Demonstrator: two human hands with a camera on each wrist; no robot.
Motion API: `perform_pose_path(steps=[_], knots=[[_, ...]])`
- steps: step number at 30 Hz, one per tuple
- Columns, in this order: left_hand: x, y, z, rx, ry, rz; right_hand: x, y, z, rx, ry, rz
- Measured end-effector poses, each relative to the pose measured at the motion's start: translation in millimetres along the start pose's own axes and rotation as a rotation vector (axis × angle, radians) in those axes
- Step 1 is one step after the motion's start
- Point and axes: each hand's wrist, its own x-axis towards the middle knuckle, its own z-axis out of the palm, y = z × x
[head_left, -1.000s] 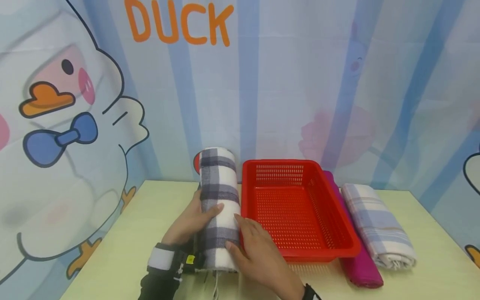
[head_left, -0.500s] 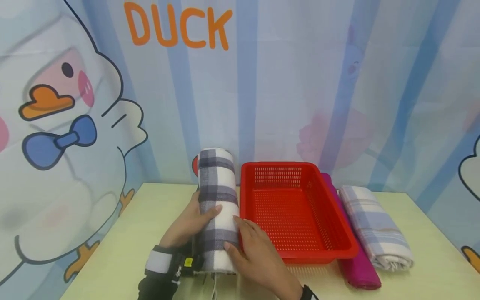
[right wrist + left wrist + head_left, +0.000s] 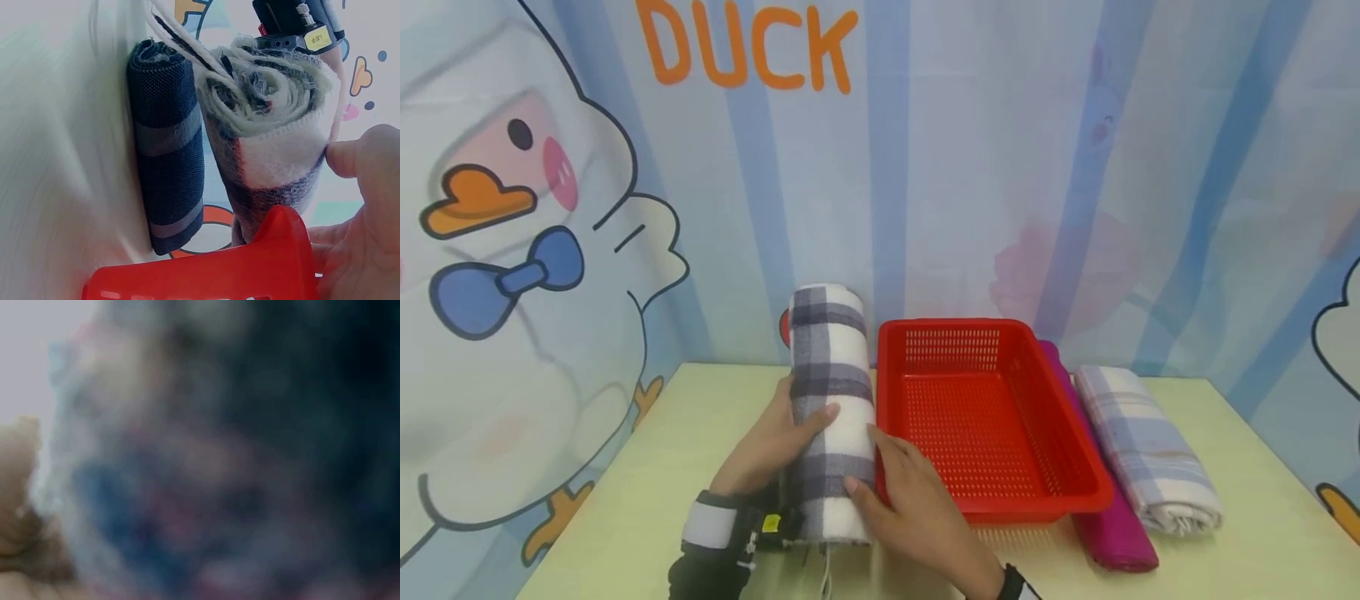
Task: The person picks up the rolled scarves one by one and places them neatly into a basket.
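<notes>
Both hands hold a rolled grey-and-white checked scarf (image 3: pixel 831 358), left of the red basket, its far end tipped up. My left hand (image 3: pixel 775 437) grips it from the left, thumb laid across the top and fingers hidden beneath. On the other side my right hand (image 3: pixel 917 504) holds its near right part, the thumb (image 3: pixel 347 157) against the roll in the right wrist view. The scarf's spiral end (image 3: pixel 269 94) and hanging fringe show there too. Below it lies a dark rolled cloth (image 3: pixel 165 144) with grey bands. Blurred fabric (image 3: pixel 187 469) fills most of the left wrist view.
The red perforated basket (image 3: pixel 977 512) stands just right of the right hand. Beyond it lie a magenta rolled cloth (image 3: pixel 1120 533) and a pale blue-and-white checked folded cloth (image 3: pixel 1153 450). A duck-print curtain (image 3: pixel 947 167) hangs behind the pale yellow table (image 3: pixel 647 467).
The checked scarf has risen slightly against the basket, with both hands keeping their places on it. The whole head view has shifted a little to the left.
</notes>
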Motion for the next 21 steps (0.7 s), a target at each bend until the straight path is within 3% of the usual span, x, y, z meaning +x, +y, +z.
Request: perform_pose_path(steps=[21], knots=[[-1.7,7.4,2.9,-0.014,0.000,-0.011,1.4,3.5,-5.2,0.135,-0.037,0.094]])
